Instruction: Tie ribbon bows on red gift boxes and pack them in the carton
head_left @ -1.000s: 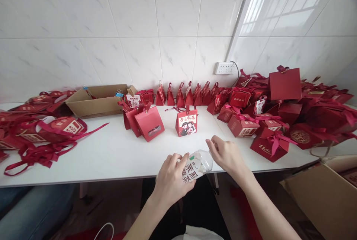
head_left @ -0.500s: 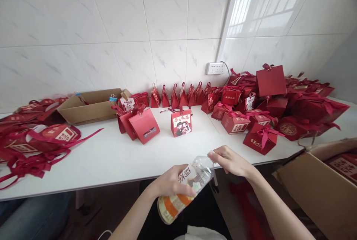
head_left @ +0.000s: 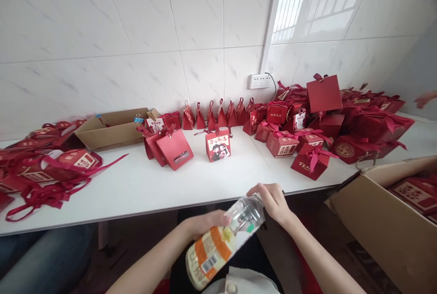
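Observation:
A clear plastic drink bottle (head_left: pixel 221 244) with an orange and white label lies tilted in front of me, below the table's front edge. My left hand (head_left: pixel 201 222) is wrapped round its middle. At the bottle's upper end my right hand (head_left: pixel 271 202) is closed over the cap, which is hidden by the fingers. A red gift box with a cartoon couple (head_left: pixel 218 146) stands on the white table (head_left: pixel 153 185) beyond my hands.
Many red gift boxes with ribbons (head_left: pixel 310 162) crowd the table's right side, and a flat pile of red ribbons and boxes (head_left: pixel 44 171) its left. An open cardboard box (head_left: pixel 109 130) sits at the back left. A large cardboard carton (head_left: pixel 392 221) stands at the right. Another person's hand (head_left: pixel 425 99) shows far right.
The bottle has come down off the table edge toward me and tilted, showing its orange label. Both hands moved with it. The view has shifted right.

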`<state>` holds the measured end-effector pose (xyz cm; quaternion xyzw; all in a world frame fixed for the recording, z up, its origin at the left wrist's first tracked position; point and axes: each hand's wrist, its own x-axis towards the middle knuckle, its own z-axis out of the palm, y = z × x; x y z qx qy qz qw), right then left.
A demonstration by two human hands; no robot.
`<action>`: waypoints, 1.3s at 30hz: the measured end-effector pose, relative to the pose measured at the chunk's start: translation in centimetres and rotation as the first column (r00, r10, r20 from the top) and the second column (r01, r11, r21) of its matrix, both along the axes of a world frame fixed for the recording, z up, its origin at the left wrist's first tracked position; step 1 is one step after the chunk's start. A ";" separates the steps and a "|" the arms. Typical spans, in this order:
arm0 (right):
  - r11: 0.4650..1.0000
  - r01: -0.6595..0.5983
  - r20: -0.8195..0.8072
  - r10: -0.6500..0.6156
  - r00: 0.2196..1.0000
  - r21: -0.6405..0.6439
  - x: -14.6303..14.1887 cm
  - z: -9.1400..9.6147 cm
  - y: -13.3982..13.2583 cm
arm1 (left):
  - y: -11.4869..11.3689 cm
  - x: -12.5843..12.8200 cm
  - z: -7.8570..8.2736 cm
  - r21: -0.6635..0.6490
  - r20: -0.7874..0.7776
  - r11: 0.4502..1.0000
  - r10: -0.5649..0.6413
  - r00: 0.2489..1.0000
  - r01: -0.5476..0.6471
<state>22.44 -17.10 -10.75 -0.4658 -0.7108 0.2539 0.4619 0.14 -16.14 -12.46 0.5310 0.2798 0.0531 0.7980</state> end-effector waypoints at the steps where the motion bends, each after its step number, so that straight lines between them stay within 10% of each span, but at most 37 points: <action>1: 0.986 0.049 0.003 -0.049 0.999 -0.159 -0.1 0.1 0.2 | 0.1 0.2 0.8 0.136 -0.063 0.991 0.016 0.998 -0.007; 3: 0.908 0.100 -0.011 -0.115 0.993 -0.408 -0.1 -0.1 0.7 | 0.2 0.6 2.4 0.492 -0.268 0.869 0.095 0.959 0.051; 7: 0.786 0.059 -0.135 -0.179 0.974 -0.615 -0.4 -2.1 1.2 | -0.2 1.4 4.1 0.814 -0.569 0.398 0.397 0.721 0.424; 13: 0.707 -0.070 -0.412 -0.326 0.851 -0.704 -2.2 -6.2 0.5 | -1.8 2.2 4.6 0.690 -0.500 -0.165 0.594 0.630 0.705; 19: 0.663 -0.346 -0.690 -0.366 0.625 -0.664 -6.0 -7.9 -1.3 | -3.2 4.3 6.2 0.353 -0.414 -0.622 0.567 0.713 0.699; 27: 0.753 -0.420 -0.843 -0.331 0.423 -0.506 -6.3 -5.8 -4.7 | -3.9 4.6 7.8 0.544 -0.319 -0.609 0.486 0.814 0.577; 33: 0.763 -0.411 -0.848 -0.332 0.414 -0.499 -5.1 -4.3 -4.2 | -4.4 4.8 9.1 0.498 -0.266 -0.630 0.543 0.797 0.595; 39: 0.698 -0.426 -0.794 -0.355 0.493 -0.576 -2.6 -6.1 -4.6 | -3.8 5.7 5.8 0.586 -0.264 -0.568 0.541 0.799 0.578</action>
